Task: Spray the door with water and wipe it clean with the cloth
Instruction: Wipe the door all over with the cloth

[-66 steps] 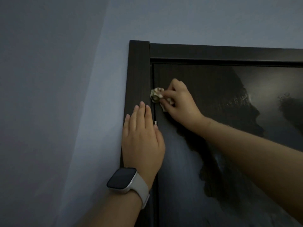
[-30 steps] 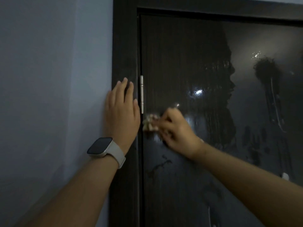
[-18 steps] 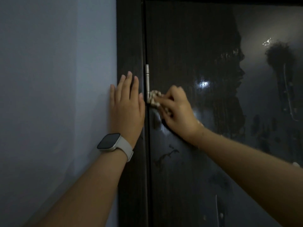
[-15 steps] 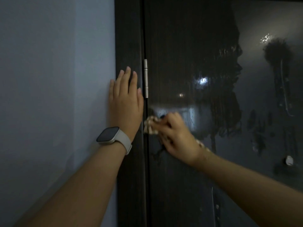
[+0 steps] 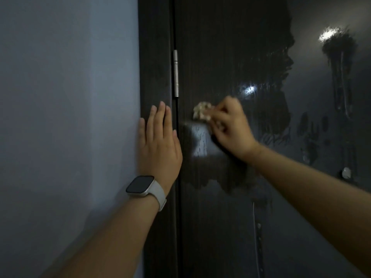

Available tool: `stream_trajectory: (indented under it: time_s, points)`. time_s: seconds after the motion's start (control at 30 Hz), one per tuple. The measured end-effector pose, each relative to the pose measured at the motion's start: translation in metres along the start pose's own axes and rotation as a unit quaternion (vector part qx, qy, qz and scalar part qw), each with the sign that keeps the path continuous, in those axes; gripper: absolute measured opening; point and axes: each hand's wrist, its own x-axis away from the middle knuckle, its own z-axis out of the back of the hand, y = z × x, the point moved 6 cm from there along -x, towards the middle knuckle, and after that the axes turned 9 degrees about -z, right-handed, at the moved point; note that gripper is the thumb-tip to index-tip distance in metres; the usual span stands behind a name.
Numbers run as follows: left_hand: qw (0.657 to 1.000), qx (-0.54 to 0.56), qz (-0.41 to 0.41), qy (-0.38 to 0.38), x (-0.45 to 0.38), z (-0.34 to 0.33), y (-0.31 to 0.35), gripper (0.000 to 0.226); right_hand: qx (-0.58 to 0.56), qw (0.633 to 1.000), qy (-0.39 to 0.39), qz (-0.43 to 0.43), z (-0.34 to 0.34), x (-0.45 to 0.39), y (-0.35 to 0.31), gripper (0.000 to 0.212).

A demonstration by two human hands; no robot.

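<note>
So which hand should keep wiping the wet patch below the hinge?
Right. The right hand already grips the cloth against the door there; the left hand lies flat on the frame, holding nothing.

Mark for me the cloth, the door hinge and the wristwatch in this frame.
cloth (image 5: pixel 201 112), head view, on the crumpled wad showing past the fingers.
door hinge (image 5: pixel 176 73), head view, on the middle of the metal barrel.
wristwatch (image 5: pixel 140 184), head view, on the dark screen face.
</note>
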Motion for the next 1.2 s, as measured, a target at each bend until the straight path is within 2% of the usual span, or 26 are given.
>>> stream_trajectory:
  time_s: [0.1, 0.17, 0.37, 0.5, 0.57, 0.67, 0.77, 0.87, 0.93, 1.0, 1.07, 1.13, 1.2]
  points:
    - [1.0, -0.005, -0.003, 0.001, 0.001, 0.0, 0.001, 0.052, 0.013, 0.998, 0.042, -0.05, 0.014, -0.018, 0.015, 0.02]
    - [1.0, -0.005, -0.002, 0.006, 0.002, 0.0, 0.001, 0.051, 0.016, 0.998, 0.046, -0.05, 0.011, 0.001, 0.01, 0.02]
    - [1.0, 0.016, -0.003, 0.016, 0.004, 0.002, 0.006, 0.049, -0.01, 0.993, -0.089, 0.079, -0.001, 0.128, -0.012, 0.036]
    - [0.996, 0.004, 0.09, 0.004, 0.008, -0.002, 0.02, 0.055, 0.01, 0.975, -0.153, 0.159, 0.005, 0.12, 0.001, 0.036]
    - [0.994, 0.007, 0.106, 0.0, 0.013, -0.004, 0.032, 0.057, 0.02, 0.983, -0.116, 0.143, 0.018, 0.092, 0.022, 0.035]
    - [0.999, 0.004, 0.029, -0.022, 0.029, -0.013, 0.052, 0.055, 0.05, 0.998, 0.007, 0.028, 0.054, 0.049, 0.071, 0.024]
    - [0.998, -0.026, -0.035, -0.05, 0.039, -0.02, 0.055, 0.051, 0.048, 0.99, 0.095, -0.092, 0.078, 0.036, 0.103, 0.021]
    - [0.997, -0.041, -0.034, -0.054, 0.038, -0.021, 0.056, 0.051, 0.025, 0.981, 0.134, -0.137, 0.074, 0.057, 0.096, 0.021]
    - [0.997, -0.047, -0.033, -0.053, 0.04, -0.02, 0.057, 0.051, 0.012, 0.993, 0.089, -0.079, 0.057, 0.093, 0.071, 0.026]
    - [0.997, -0.054, -0.034, -0.054, 0.041, -0.019, 0.056, 0.051, 0.006, 0.999, -0.024, 0.038, 0.042, 0.135, 0.044, 0.032]
    - [0.996, -0.061, -0.036, -0.056, 0.04, -0.018, 0.055, 0.05, 0.01, 0.982, -0.122, 0.143, 0.039, 0.155, 0.039, 0.033]
    - [0.995, -0.065, -0.037, -0.058, 0.039, -0.02, 0.054, 0.05, 0.022, 0.977, -0.127, 0.173, 0.048, 0.141, 0.055, 0.032]
    - [0.995, -0.066, -0.037, -0.061, 0.039, -0.022, 0.054, 0.05, 0.036, 0.991, -0.055, 0.12, 0.066, 0.113, 0.083, 0.028]
